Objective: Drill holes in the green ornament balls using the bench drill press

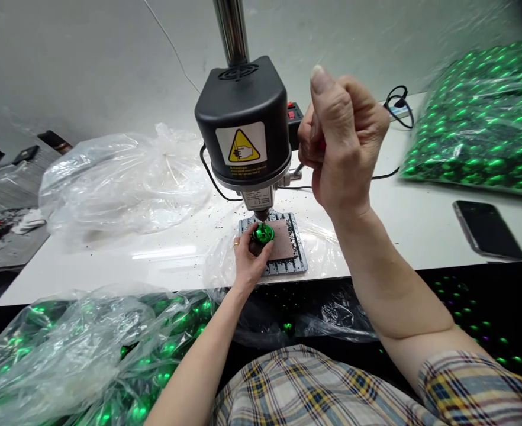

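My left hand (251, 258) pinches a shiny green ball (263, 234) between thumb and fingers. Under the ball lies a brownish board (283, 239) on the slotted metal base (300, 254) of a bench drill press (243, 124). The drill's chuck (262, 215) is directly above the ball; whether the bit touches it is hard to see. Raised at the right of the drill head, my right hand (343, 136) is closed like a fist by the feed lever (297, 171). Its fingers hide most of the lever, whose metal rod runs toward them.
A clear bag of green balls (487, 124) stands at the back right, with a phone (489, 229) in front of it. Crumpled clear plastic (123, 177) lies at the left. Another bag of green balls (167, 343) is below the table (154, 260) edge. Dark shavings dot the base.
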Demonstrator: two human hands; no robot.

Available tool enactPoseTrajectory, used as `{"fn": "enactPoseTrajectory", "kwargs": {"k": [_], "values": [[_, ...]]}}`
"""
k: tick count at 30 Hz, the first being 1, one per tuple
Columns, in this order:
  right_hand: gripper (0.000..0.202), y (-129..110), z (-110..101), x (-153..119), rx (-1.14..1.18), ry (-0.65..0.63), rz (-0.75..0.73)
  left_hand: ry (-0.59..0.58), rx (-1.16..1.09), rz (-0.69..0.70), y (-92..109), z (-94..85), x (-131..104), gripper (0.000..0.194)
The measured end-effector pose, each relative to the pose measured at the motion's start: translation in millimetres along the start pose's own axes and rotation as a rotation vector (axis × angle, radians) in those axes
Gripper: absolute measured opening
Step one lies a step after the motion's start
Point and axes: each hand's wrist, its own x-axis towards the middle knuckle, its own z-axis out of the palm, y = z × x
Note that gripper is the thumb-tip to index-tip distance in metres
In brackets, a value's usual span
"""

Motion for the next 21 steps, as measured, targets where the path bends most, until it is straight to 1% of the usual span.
{"fn": "enactPoseTrajectory", "kwargs": {"k": [3,8,11,15,18,21], "values": [[0.049,0.3,1.3,-0.3,0.022,0.016,-0.005,-0.002,0.003,-0.035,0.4,1.7,-0.8,0.049],[0.049,-0.1,3.1,-0.3,0.109,0.026,-0.030,0.045,-0.035,-0.026,3.0,6.8,-1.0,0.054],[0.049,0.2,2.8,0.6,0.132,0.022,-0.030,0.037,-0.008,-0.011,2.9,7.3,0.0,0.051],[0.049,0.7,2.0,1.1,0.101,0.022,-0.031,0.021,-0.012,-0.012,1.4,4.1,1.8,0.052],[0.047,-1.1,1.6,-2.7,0.155,0.027,-0.055,0.017,-0.019,0.000,1.0,2.5,2.2,0.051],[0.049,-5.6,0.4,-13.1,0.196,0.035,-0.075,0.015,-0.009,0.011,0.5,2.6,2.1,0.051]]}}
